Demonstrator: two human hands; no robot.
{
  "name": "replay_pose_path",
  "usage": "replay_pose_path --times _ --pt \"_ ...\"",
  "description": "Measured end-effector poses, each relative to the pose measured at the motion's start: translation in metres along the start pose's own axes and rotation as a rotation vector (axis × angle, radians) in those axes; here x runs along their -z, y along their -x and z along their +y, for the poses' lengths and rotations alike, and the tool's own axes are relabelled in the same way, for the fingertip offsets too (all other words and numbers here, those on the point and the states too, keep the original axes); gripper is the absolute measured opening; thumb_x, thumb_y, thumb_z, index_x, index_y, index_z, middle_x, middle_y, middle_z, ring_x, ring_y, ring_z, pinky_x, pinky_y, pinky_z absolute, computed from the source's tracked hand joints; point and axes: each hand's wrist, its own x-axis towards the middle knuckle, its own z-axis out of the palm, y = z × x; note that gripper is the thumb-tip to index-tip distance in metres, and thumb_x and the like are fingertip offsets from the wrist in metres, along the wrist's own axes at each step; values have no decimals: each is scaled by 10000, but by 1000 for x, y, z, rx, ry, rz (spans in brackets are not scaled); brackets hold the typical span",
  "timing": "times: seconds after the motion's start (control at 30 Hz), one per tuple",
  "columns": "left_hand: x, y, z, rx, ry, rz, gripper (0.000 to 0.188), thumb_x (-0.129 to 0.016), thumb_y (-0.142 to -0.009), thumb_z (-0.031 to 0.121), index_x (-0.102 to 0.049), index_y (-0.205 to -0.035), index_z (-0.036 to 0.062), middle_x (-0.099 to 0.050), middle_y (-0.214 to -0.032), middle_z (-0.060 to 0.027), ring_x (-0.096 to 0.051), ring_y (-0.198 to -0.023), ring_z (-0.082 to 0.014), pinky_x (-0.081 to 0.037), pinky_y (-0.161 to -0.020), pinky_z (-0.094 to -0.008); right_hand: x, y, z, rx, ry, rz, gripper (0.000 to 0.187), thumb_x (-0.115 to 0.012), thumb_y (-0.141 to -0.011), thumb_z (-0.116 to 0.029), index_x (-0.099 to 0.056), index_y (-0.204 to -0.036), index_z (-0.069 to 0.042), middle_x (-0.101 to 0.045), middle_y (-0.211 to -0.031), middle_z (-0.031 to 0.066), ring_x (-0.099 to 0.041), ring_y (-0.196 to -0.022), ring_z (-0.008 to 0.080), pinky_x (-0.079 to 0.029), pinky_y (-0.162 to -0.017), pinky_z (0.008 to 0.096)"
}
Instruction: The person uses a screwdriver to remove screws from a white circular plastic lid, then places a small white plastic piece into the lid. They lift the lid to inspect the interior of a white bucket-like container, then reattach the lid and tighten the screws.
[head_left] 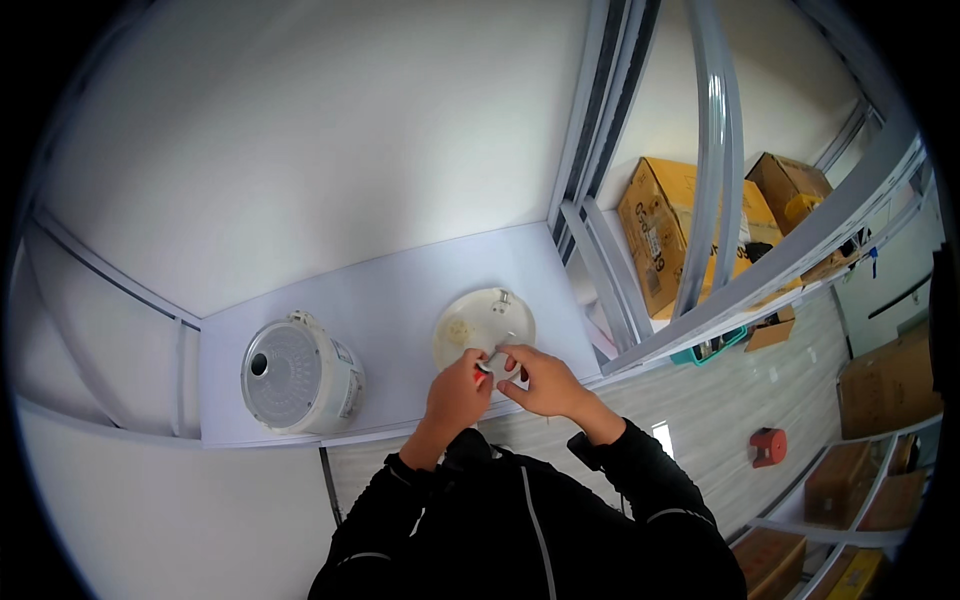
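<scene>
A small red-and-dark piece was pinched in the left hand, over the near rim of a round white disc; too small and covered to name further. Left hand was closed around it, likely to keep it steady for close fingerwork. Right hand was just beside it, thumb and fingers curled with a gap between; could not tell if its fingertips gripped anything. The hands faced each other, nearly meeting, probably so both could work at one spot. Contact between hands and disc was unclear. The disc sat near the front edge of the pale counter, straight before the person, presumably for easy reach; yellowish stain on its left part, small metal fitting at its far rim. Well apart to the left, a white drum-shaped appliance stood on the same counter, its grey dotted top with a dark round hole facing up, likely parked there to leave working room. Beyond the counter's right end were grey metal frame posts, then a yellow cardboard box behind them, apparently stored out of the way. Lower right: a red stool on the floor, and brown boxes on shelving, probably stacked there for storage.
</scene>
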Motion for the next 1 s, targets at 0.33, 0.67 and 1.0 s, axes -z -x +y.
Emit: replay_pose_path --times 0.33,0.67,1.0 --pt "1 -37 -101 301 -117 293 483 -793 -918 364 -651 -1179 -16 -726 -1125 -223 -707 -1076 -439 -572 -920 -521 -8 -4 35 -14 303 16 375 -789 -907 -208 -727 -1262 -101 -722 -1046 90 -730 -969 333 -595 -830 450" --pt "-21 -45 -113 271 364 256 340 -790 -817 208 -634 -1022 -13 -734 -869 -187 -724 -764 -335 -567 -727 -448 -11 -9 62 -112 450 5 434 -793 -928 -248 -693 -1324 -102 -734 -1098 100 -741 -974 338 -600 -825 455" --pt "-6 -21 -57 46 252 395 241 -753 -831 144 -625 -978 2 -696 -767 -133 -694 -678 -296 -554 -674 -421 -41 -55 11 33 334 137 641 -774 -969 -445 -608 -1431 -32 -704 -1141 220 -733 -941 450 -613 -811 511"
